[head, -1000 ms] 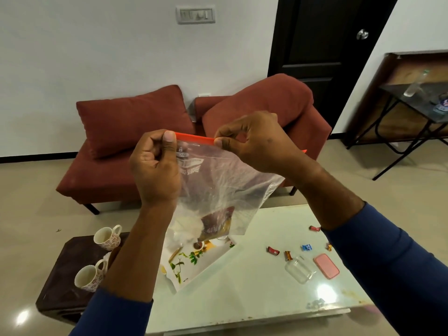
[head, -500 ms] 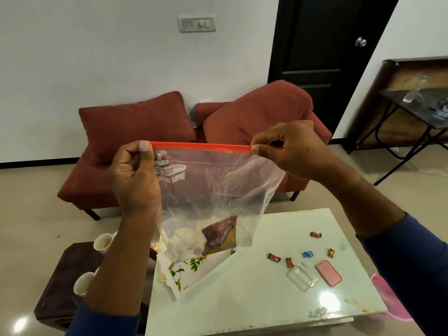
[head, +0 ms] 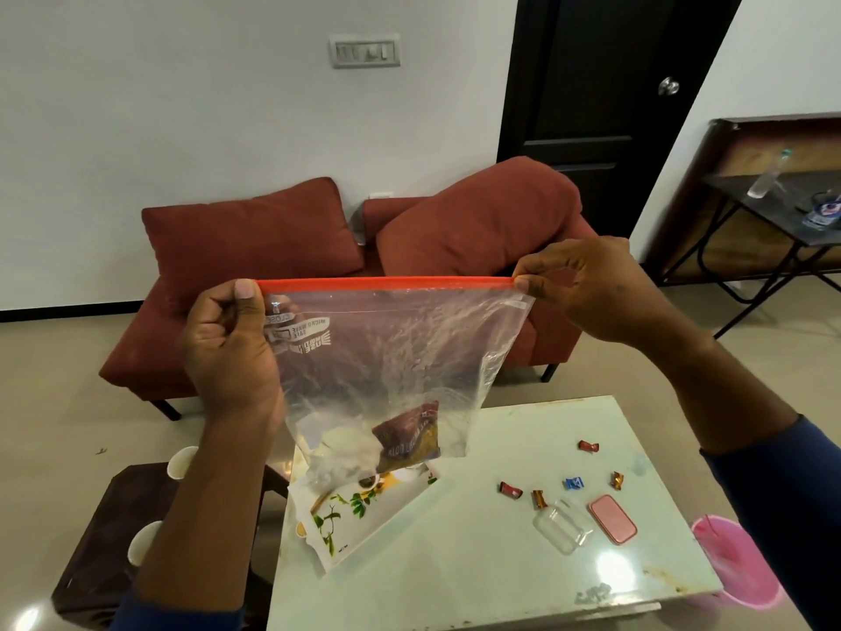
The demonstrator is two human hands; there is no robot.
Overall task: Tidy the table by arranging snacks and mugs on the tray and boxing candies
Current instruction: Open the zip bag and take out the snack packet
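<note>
left hand [head: 232, 352]: clenched on the left end of the orange zip strip, thumb up against the strip's corner.
right hand [head: 587, 289]: fingertips pinching the right end of the same strip, the other fingers curled above it.
zip bag [head: 400, 352]: clear plastic, hanging between the two hands in the air above the table, strip [head: 387, 283] stretched level from one hand to the other; white print near the left hand reads reversed.
bag contents: a maroon and yellow snack packet [head: 409, 439] sunk to the bottom, tilted; beside it a pale whitish lump [head: 346, 448], cannot tell what.
tray [head: 346, 521]: white with leaf print, lying askew on the table right below the bag's bottom; bag hides part of it.
table [head: 455, 562]: pale glossy top.
candies [head: 573, 482]: five small wrapped ones scattered loose on the table, right of the tray, below the right forearm.
clear box [head: 562, 526]: empty, just beside the candies.
pink lid [head: 612, 519]: lying flat, touching or nearly touching the box's right side.
mugs [head: 182, 462]: two pale rims showing past the left forearm, on a dark side table [head: 95, 539].
pink bin [head: 732, 562]: on the floor at the table's right corner.
</note>
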